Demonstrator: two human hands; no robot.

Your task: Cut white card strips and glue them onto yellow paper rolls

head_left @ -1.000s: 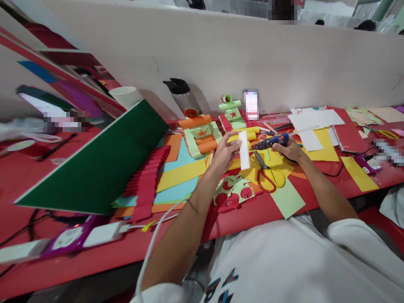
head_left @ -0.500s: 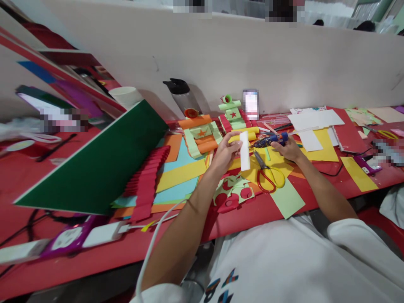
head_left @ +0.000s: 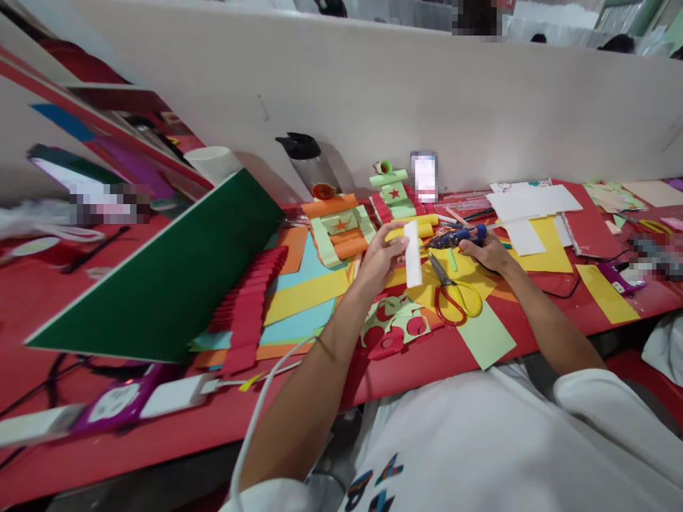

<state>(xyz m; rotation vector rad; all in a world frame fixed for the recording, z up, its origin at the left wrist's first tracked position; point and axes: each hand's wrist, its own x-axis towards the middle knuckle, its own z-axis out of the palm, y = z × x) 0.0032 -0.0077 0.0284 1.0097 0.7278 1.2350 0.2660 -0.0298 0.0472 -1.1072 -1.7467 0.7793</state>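
Pinched in my left hand (head_left: 387,254) is a narrow white paper strip (head_left: 413,257), held upright over the coloured paper. My right hand (head_left: 486,253) is closed around a dark blue hot glue gun (head_left: 457,237), its nozzle pointing left close to the strip. Whether the nozzle touches the strip I cannot tell. Just below lie scissors (head_left: 457,299) with red and yellow handles, on yellow paper (head_left: 427,291). Behind my hands are yellow paper rolls (head_left: 421,226) and two paper scroll crafts, one orange and green (head_left: 341,226), one red and green (head_left: 395,195).
A dark green board (head_left: 160,277) leans at the left, beside pleated red paper (head_left: 248,299). A bottle (head_left: 312,163) and a phone (head_left: 425,176) stand against the partition. A white cable (head_left: 261,405) crosses near my left arm. Cut-out scraps (head_left: 392,327) lie near the front edge.
Hardly anything differs. The white strip and the glue gun have shifted very slightly, with both hands keeping their holds.
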